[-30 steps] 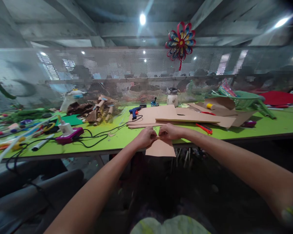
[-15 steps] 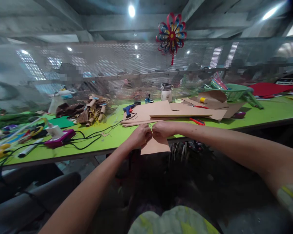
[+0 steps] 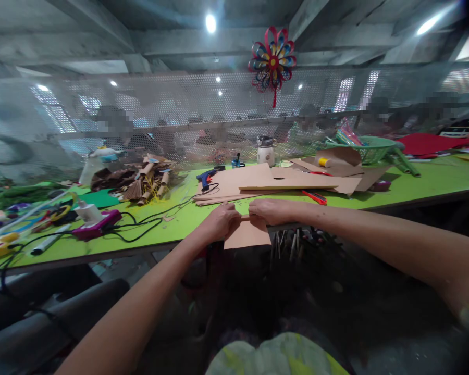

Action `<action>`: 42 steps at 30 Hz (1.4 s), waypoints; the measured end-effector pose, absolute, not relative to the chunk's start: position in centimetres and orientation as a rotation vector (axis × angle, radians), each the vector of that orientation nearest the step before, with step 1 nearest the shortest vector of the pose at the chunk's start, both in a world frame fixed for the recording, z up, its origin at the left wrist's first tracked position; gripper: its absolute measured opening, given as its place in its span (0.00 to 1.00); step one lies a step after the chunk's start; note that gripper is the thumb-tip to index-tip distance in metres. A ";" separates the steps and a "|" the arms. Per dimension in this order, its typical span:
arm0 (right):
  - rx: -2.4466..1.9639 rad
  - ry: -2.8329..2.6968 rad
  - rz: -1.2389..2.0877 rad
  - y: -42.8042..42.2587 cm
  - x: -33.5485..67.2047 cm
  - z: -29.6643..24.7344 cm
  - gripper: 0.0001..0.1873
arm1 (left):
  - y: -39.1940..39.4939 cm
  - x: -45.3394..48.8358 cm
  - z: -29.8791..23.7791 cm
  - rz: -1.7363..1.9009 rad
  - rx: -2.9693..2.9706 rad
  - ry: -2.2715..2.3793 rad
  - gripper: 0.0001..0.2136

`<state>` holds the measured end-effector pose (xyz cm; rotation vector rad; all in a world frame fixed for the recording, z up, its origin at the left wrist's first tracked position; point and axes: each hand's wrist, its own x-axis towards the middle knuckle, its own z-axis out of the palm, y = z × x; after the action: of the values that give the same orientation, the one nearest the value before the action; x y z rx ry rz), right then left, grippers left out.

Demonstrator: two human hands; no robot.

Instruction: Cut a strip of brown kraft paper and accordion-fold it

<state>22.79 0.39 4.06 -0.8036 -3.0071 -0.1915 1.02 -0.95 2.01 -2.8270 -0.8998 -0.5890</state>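
Your left hand and right hand have drawn slightly apart. Both sets of fingers pinch the flat, matte brown cardboard piece.

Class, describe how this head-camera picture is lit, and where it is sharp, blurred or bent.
Head view: the ceiling lamp flares; the left hand, right hand and brown card are sharp; the frame's corners smear and darken; under the green table it is dark; figures behind the mesh screen are hazy.
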 end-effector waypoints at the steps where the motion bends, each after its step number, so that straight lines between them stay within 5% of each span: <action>1: -0.798 -3.006 -0.208 0.3 22.9 4.0 0.04 | -1.1 1.0 2.0 -0.591 -2.816 -0.892 0.12; 30: -0.707 -2.950 -0.575 -2.3 23.3 2.6 0.08 | -3.4 0.2 2.7 -0.352 -2.811 -0.957 0.15; 42: -0.781 -2.941 -0.743 -3.8 22.7 2.3 0.12 | 0.8 3.1 4.7 -0.058 -2.876 -1.529 0.17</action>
<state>22.75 -3.79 2.32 -0.7806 -2.9408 -0.7431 3.11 0.83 4.67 -2.8761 -1.5291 -0.0579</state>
